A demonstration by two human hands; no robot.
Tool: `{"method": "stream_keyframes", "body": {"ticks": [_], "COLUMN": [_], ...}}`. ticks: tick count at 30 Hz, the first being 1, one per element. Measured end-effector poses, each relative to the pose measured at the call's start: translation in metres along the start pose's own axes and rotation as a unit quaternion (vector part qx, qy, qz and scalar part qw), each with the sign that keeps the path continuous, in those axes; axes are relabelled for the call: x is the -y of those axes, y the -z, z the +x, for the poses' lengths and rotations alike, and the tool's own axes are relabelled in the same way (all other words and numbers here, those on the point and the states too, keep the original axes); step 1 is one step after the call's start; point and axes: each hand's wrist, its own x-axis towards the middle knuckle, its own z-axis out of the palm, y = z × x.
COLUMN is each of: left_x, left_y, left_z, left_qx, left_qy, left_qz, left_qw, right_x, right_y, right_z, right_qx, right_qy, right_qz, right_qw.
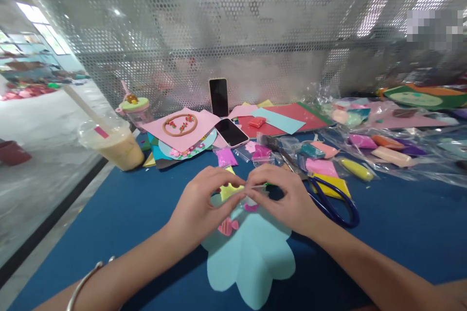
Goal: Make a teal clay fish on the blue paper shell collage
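My left hand [215, 194] and my right hand [279, 194] meet at the fingertips, both pinching the top edge of a small clear plastic bag [251, 200]. A bit of magenta clay shows low in the bag. Under my hands lies a light blue flower-shaped paper [251, 257] with scalloped petals and fold lines. On its left part sits a pink striped clay piece [226, 226] shaped like a candy or fish. A yellow packet [228, 189] is partly hidden behind my left fingers.
Blue-handled scissors [337, 204] lie right of my right hand, beside clay packets [323, 167]. Two phones [219, 97], pink card with a clay wreath [180, 125] and coloured paper [280, 119] are farther back. A drink cup [116, 143] stands left, before a perforated metal panel [255, 24].
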Motion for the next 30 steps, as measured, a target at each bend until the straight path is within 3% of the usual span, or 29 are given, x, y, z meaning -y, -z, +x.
{"method": "stream_keyframes", "body": {"ticks": [7, 11, 16, 20, 23, 26, 30], "left_x": [0.0, 0.004, -0.003, -0.013, -0.01, 0.005, 0.03], "left_y": [0.0, 0.01, 0.031, 0.03, 0.027, 0.03, 0.026], "left_z": [-0.005, 0.001, -0.019, -0.061, -0.077, -0.071, -0.048], "left_qx": [0.0, 0.038, 0.064, 0.205, 0.239, 0.222, 0.23], "left_qy": [0.009, 0.023, 0.014, -0.006, 0.005, -0.024, -0.112], "left_qz": [0.004, 0.019, 0.098, 0.134, 0.169, 0.187, 0.194], "left_qw": [1.0, 0.999, 0.993, 0.97, 0.956, 0.957, 0.947], "right_x": [-0.002, 0.0, -0.017, -0.05, -0.068, -0.078, -0.093], "right_y": [-0.004, 0.001, 0.014, 0.032, 0.05, 0.071, 0.102], "right_z": [-0.002, 0.003, 0.037, 0.083, 0.103, 0.095, 0.054], "right_qx": [-0.009, -0.025, -0.063, -0.102, -0.075, -0.054, -0.042], "right_qy": [0.053, 0.09, -0.058, -0.14, -0.19, -0.22, -0.248], "right_qz": [-0.035, -0.112, -0.195, -0.226, -0.25, -0.296, -0.374], "right_qw": [0.998, 0.989, 0.977, 0.959, 0.947, 0.928, 0.893]}}
